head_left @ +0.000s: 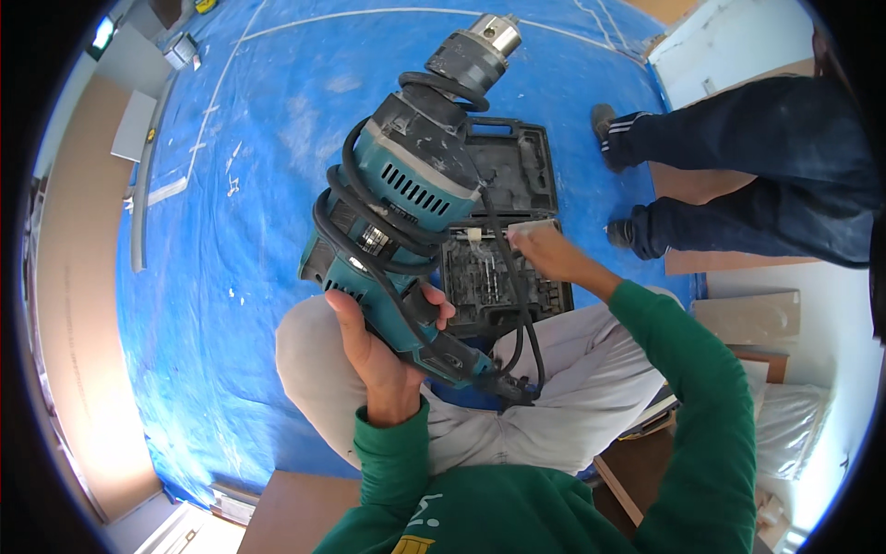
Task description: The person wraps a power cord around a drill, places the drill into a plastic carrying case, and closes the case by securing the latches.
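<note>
A big teal and black corded drill (406, 175) is propped up in front of me, its silver chuck pointing far and to the right. Its black cable (351, 189) is looped around the body. My left hand (365, 355) is wrapped around the drill's handle end, above my left knee. Beyond the drill, a black tool case (513, 171) lies open on the floor, with several drill bits (491, 277) in its near half. Over that half, my right hand (552, 254) has its fingers closed at a pale flat piece, blurred and too unclear to name.
Blue plastic sheeting (268, 148) covers the floor, with white tape lines. To the right stands another person in dark trousers (738, 138), shoes near the case. A metal can (181, 51) stands far left. Brown boards (92, 305) line the left side; a wrapped bundle (792, 425) sits at right.
</note>
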The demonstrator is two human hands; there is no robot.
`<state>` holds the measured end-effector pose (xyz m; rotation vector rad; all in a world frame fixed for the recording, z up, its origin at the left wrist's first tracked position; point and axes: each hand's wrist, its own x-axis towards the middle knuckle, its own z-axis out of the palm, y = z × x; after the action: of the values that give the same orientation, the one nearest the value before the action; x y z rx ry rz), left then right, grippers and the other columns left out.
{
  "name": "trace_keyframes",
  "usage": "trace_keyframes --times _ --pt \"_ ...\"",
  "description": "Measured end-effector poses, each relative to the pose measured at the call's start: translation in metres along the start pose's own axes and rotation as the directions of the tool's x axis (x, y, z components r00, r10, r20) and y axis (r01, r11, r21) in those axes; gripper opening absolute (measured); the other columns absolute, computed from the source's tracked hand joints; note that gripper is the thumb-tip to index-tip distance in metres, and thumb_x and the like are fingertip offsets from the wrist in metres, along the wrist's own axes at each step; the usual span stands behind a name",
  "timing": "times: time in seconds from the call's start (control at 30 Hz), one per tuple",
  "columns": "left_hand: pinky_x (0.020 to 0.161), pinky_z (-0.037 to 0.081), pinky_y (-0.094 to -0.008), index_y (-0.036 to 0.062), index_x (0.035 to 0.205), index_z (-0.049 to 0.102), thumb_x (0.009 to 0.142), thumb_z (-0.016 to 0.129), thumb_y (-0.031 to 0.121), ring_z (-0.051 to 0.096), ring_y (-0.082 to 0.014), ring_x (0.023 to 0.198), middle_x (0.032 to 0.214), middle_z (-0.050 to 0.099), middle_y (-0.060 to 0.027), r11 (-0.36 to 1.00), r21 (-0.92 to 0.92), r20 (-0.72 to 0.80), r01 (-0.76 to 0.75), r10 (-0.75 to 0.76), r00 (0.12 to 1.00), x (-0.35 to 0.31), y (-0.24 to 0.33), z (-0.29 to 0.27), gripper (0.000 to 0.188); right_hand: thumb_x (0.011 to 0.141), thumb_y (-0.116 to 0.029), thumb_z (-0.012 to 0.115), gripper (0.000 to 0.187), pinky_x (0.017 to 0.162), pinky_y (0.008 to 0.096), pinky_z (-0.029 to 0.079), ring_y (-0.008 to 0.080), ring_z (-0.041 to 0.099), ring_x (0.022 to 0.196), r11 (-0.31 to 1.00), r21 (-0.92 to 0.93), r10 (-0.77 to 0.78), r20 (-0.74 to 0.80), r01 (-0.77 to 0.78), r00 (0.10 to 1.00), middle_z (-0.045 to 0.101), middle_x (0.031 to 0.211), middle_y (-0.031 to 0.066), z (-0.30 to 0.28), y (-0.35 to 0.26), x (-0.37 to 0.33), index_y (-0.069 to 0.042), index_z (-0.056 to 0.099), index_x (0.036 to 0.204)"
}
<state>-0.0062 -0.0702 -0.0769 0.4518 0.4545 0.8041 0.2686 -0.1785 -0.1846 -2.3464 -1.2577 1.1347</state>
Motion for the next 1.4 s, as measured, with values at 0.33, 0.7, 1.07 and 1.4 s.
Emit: trace_keyframes --times 0.33,0.7,1.07,1.4 --pt "0.066 0.059 -0.0385 -0.0047 0.126 0.057 0.098 0.049 0.07 0.072 -0.0287 0.075 0.092 0.071 -0.0178 0.995 0.085 -0.085 -0.047 0.054 0.995 -0.002 0.004 -0.004 0.08 0.097 -0.012 0.065 0.016 0.074 0.0377 0.051 0.0252 0.065 0.083 0.868 0.035 -0.316 -0.731 0.495 0.605 0.068 0.095 0.0114 -0.048 -0.137 -0.104 0.0 0.067 0.106" --pt "0.063 0.063 -0.0353 -0.0078 0.121 0.058 0.089 0.069 0.065 0.074 -0.0251 0.076 0.094 0.072 -0.0185 0.99 0.113 -0.016 -0.082 0.084 0.996 -0.004 0.004 0.0 0.08 0.081 -0.008 0.08 0.02 0.064 0.0405 0.048 0.0316 0.061 0.074 0.846 -0.176 -0.498 -0.602 0.504 0.624 0.065 0.082 0.0102 -0.011 -0.164 -0.133 -0.003 0.07 0.098" --pt "0.068 0.064 -0.0367 -0.0062 0.126 0.058 0.088 0.067 0.07 0.075 -0.0263 0.081 0.096 0.072 -0.0193 0.989 0.114 0.138 -0.094 0.078 0.987 -0.008 -0.001 0.003 0.086 0.088 -0.005 0.076 0.052 0.081 0.0289 0.049 0.0127 0.059 0.094 0.4 0.654 -0.122 -0.657 0.643 0.744 0.061 0.121 0.0054 -0.042 -0.141 -0.14 -0.009 0.057 0.137" --pt "0.057 0.056 -0.0397 -0.0046 0.126 0.058 0.094 0.042 0.08 0.069 -0.0327 0.065 0.089 0.07 -0.0218 0.973 0.233 0.116 0.006 -0.034 0.993 -0.009 0.0 0.002 0.092 0.097 -0.016 0.07 0.046 0.08 0.0285 0.05 0.0115 0.061 0.099 0.724 0.625 -0.528 0.232 0.29 0.817 0.063 0.133 0.009 -0.019 -0.105 -0.088 -0.007 0.058 0.141"
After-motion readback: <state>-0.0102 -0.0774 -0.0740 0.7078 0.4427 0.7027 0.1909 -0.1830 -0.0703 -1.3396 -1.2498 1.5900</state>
